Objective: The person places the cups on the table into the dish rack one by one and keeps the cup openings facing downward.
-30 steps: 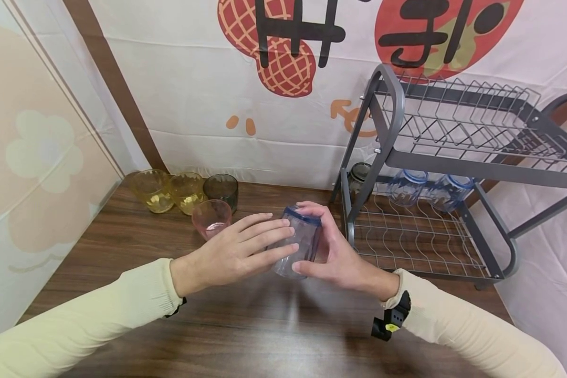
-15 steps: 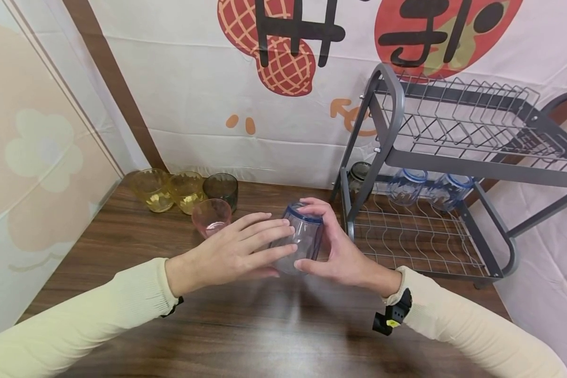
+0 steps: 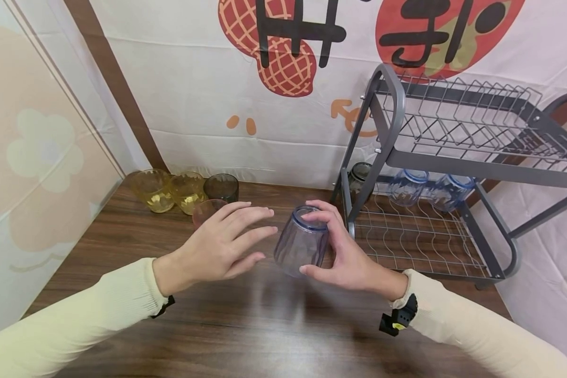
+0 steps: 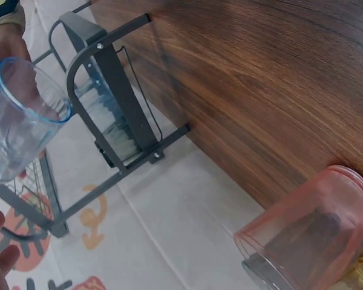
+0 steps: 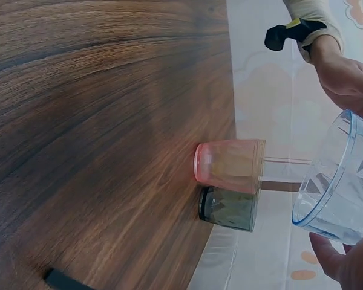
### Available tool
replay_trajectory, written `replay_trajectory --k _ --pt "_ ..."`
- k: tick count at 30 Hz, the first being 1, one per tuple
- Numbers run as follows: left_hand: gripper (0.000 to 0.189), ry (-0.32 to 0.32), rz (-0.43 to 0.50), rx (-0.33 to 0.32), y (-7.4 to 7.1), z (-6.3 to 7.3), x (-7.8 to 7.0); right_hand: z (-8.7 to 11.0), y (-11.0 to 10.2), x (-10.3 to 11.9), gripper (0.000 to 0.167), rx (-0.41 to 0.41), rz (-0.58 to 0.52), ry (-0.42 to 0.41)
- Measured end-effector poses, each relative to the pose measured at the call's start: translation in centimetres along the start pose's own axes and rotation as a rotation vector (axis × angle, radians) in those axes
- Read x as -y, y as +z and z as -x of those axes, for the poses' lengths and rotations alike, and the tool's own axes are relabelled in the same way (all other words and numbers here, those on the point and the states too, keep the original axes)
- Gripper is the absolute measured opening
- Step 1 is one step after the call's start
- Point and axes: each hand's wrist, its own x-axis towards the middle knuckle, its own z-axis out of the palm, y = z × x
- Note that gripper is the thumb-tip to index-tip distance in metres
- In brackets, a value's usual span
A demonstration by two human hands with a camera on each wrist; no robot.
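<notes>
The glass [image 3: 301, 247] is in the air above the table [image 3: 217, 331], with its mouth down and a little tilted, between the two hands and to the left of the rack [image 3: 453, 163]. The grip of the right hand [image 3: 347, 257] is clamped on it: the fingers go to the base, the thumb presses the near side. The left hand [image 3: 212, 247] has its fingers apart; it holds nothing and does not touch the glass.

In my judgement, a slip is the main danger, because only one hand carries the glass and its wall looks smooth. If it falls, the rim could chip on the table. If the right hand swings wide to its side, the glass may knock the rack's frame or the blue glasses [image 3: 408, 188] on the lower level. The left hand covers part of the pink glass [image 3: 205, 211] in the head view, so a careless move backward and down could push it into the dark glass [image 3: 221, 188] behind.

About writing: the cloth [image 3: 193, 105] on the wall bears big black characters, but they are cut at the top, so I cannot read them surely. I can find no brand or label on the glasses.
</notes>
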Motion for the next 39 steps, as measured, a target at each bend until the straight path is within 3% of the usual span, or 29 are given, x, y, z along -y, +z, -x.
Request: replay_trajectory --k 8,18,24,29,39 --pt "0.039 -0.086 -0.011 -0.002 -0.9 0.4 0.5 0.8 -0.7 0.3 0.078 0.015 0.115 -0.042" --pt "0.044 -0.229 -0.060 0.074 -1.9 1.3 0.9 1.8 -1.6 0.4 0.076 0.014 0.208 -0.094" --pt "0.048 -0.332 -0.080 0.156 -2.7 1.8 1.1 2.3 -2.1 0.6 0.074 0.014 0.209 -0.124" --pt "0.048 -0.387 -0.082 0.174 -3.0 2.2 1.6 2.5 -2.7 0.7 0.071 -0.004 0.215 -0.149" --pt "0.030 -0.623 -0.096 0.258 -3.6 3.7 3.1 3.2 -4.3 1.3 0.068 -0.042 0.187 -0.182"
